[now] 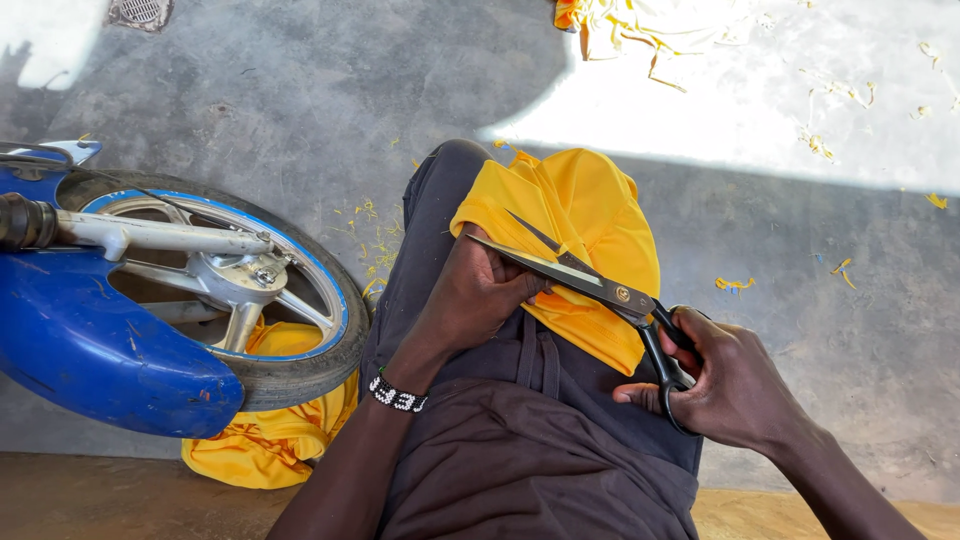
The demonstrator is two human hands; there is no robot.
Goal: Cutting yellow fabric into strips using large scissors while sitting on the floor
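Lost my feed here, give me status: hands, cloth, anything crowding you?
Right hand holds scissors, blades open. Left hand pinches yellow cloth on knee. Motorbike wheel close at left, apart.

motorcycle [90,330] cut off at left edge, yellow cloth pile [265,445] partly under its wheel [240,285]

Single view, head-mounted, no second view for overlap. Camera looks steeply down from the seated person's head onto their own lap, close range: forearms enter from the bottom edge, left hand [478,290] at frame centre, right hand [735,385] lower right. Beyond the knee the view reaches the concrete floor [300,100]. A motorbike wheel [235,285] is cut by the left edge. Top of frame faces away from the body; sunlit patch there.
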